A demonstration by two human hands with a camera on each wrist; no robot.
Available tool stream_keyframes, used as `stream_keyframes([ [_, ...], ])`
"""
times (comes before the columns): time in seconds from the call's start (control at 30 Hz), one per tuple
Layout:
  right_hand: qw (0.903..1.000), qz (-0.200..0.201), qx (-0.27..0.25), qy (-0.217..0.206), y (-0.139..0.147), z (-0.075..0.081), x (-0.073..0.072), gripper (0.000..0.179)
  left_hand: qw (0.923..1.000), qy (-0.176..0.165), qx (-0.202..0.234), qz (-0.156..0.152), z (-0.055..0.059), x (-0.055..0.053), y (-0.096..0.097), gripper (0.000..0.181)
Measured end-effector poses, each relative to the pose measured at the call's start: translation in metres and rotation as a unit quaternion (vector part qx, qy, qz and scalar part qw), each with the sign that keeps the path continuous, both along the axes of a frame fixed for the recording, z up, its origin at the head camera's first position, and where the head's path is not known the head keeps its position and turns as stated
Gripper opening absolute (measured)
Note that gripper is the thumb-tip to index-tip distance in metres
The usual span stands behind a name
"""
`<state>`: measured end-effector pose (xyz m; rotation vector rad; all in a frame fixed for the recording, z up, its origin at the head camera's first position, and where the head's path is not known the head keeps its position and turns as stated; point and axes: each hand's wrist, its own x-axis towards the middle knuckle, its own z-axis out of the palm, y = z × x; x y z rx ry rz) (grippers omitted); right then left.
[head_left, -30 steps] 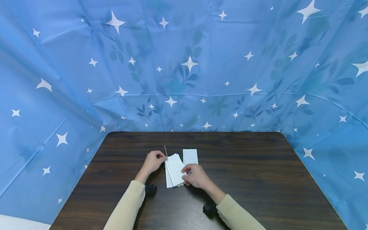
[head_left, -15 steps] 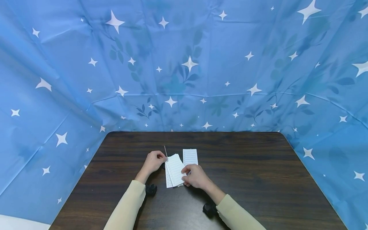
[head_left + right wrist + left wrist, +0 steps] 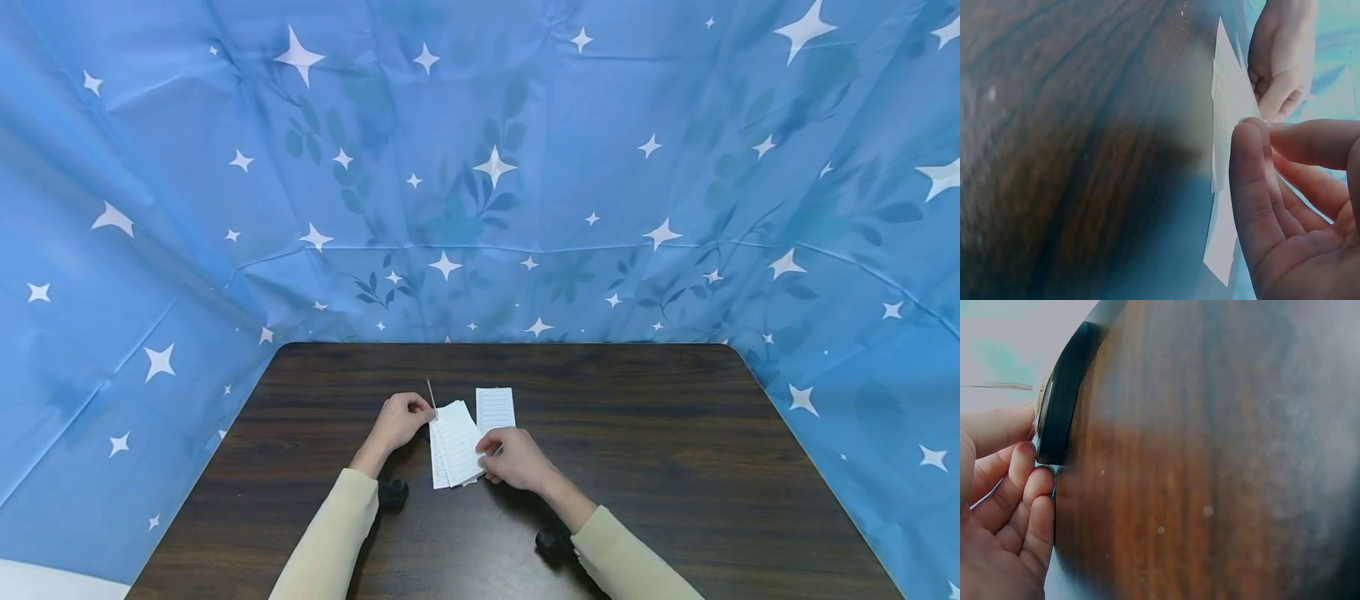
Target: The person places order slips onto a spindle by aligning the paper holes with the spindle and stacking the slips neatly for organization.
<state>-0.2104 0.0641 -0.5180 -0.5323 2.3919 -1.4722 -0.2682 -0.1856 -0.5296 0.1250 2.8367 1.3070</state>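
Note:
Lined white paper cards lie slightly fanned in a stack in the middle of the head view. My left hand is at the stack's upper left, thumb and index finger pinching a black clip with a metallic edge. A thin wire arm of it sticks up past the fingertips; my hand hides most of the clip from above. On the stack's right edge, near the lower corner, my right hand pinches the cards between thumb and index finger. The right wrist view shows the cards edge-on behind those fingertips.
Another lined card lies just behind my right hand, partly covered by it. Everything is on a dark wood-grain table. Black wrist cameras hang under both forearms. A blue star-patterned curtain stands behind the table.
My right hand and forearm have shifted slightly to the right, and its fingertips sit nearer the stack's edge. The left hand has stayed in place.

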Motion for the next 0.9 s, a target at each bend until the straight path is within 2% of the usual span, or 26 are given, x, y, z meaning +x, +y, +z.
stream_keyframes([
  [0.2, 0.9995, 0.013, 0.020, 0.022, 0.005, 0.001, -0.002, 0.008, 1.0000, -0.008, 0.002, 0.000, 0.001, 0.000, -0.001, 0.009],
  [0.4, 0.9973, 0.010, 0.062, 0.040, 0.009, 0.006, -0.003, 0.010, 0.9999, -0.016, 0.005, 0.003, 0.000, 0.000, -0.001, 0.010],
  [0.7, 0.9871, 0.000, 0.112, 0.114, 0.017, 0.014, -0.006, 0.012, 0.9998, -0.017, 0.011, 0.000, 0.001, 0.001, -0.001, 0.011],
  [0.9, 0.9818, -0.010, 0.138, 0.130, 0.019, 0.015, -0.008, 0.014, 0.9998, -0.018, 0.008, 0.006, 0.001, 0.001, -0.001, 0.011],
])
